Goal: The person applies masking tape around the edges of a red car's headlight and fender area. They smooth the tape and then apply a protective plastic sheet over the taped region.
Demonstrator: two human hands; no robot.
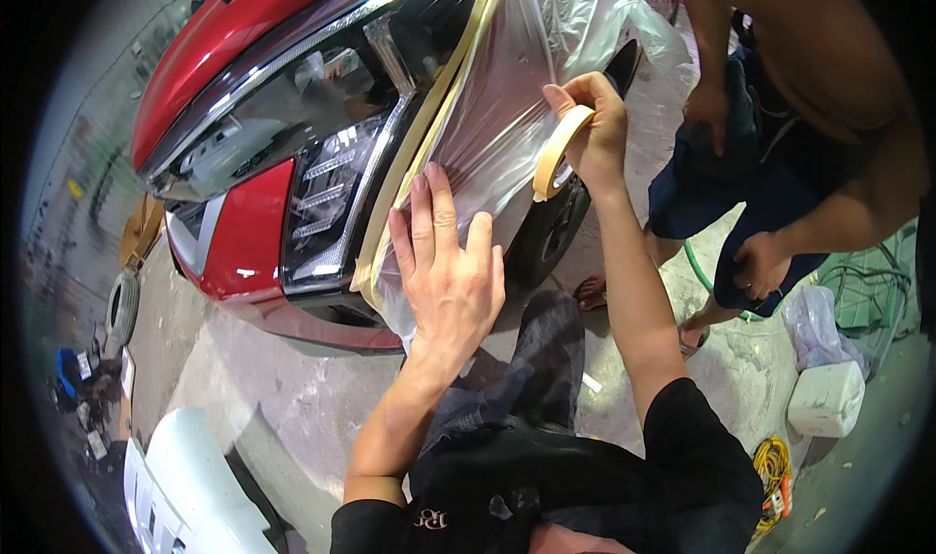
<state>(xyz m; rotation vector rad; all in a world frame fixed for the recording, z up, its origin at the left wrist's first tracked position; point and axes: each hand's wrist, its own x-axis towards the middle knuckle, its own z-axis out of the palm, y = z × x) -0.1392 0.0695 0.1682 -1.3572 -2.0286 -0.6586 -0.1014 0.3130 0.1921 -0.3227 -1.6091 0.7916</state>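
Note:
My left hand (448,286) lies with its fingers stretched out against the clear plastic sheet (502,115) that covers the side of a red car. Its fingertips are beside a strip of yellowish masking tape (390,198) running along the edge of the headlight (336,193). Up and to the right, my right hand (597,125) is closed round a roll of masking tape (561,154), in front of the sheet. Under the sheet the panel shows only hazily, and part of the wheel (556,222) is visible behind my right forearm.
Another person (780,154) in dark shorts stands close on the right, hands hanging low. Beyond are a white jug (826,400), a green hose (697,266) and a coiled yellow cord (772,476). At lower left lies a white car panel (190,486); a tire (122,310) leans farther back.

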